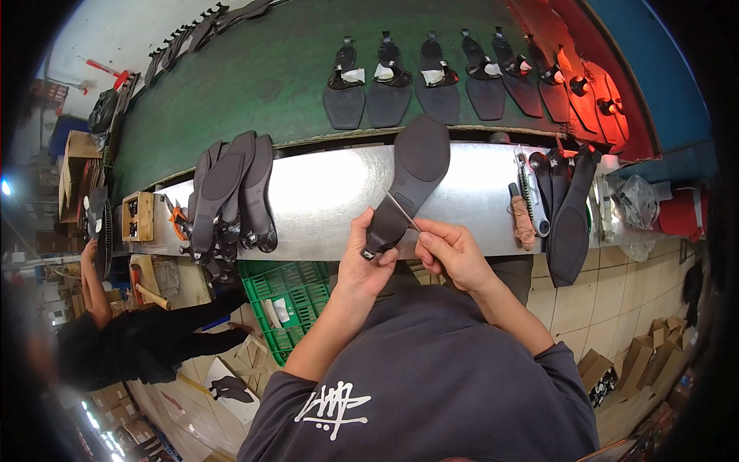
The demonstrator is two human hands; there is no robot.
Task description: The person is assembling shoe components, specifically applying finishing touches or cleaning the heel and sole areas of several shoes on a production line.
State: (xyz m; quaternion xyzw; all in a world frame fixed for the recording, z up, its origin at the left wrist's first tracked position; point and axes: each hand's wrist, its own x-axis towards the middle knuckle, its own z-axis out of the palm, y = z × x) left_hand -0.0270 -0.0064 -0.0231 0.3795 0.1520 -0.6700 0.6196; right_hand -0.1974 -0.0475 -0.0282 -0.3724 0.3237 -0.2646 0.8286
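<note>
Nearest to the body, the left hand [366,266] is closed around the heel end of a dark sandal [422,158], with the thumb on one side and the fingers folded around the other. The right hand [454,254] pinches a thin metal rod [399,206] between thumb and fingertips; the rod lies across the narrow part of the sandal, but I cannot tell if its tip touches the sole.

The sandal is held at a slant above the metal bench [323,196], with its toe part near the far edge. I judge it is light, rather stiff along the sole but able to bend a little, not fragile, and its matt surface should not slip much. The heel end seems a good place to take hold, because there the fingers can go around it. It looks nearly black, with a broad rounded toe, a narrower waist and an outlined area on the sole.

On the bench, a pile of sandals [223,181] lies at the left, and a cutter [542,223] at the right. Farther, on the green table [262,92], stands a row of finished-looking sandals [391,100] with white pieces at the straps.
</note>
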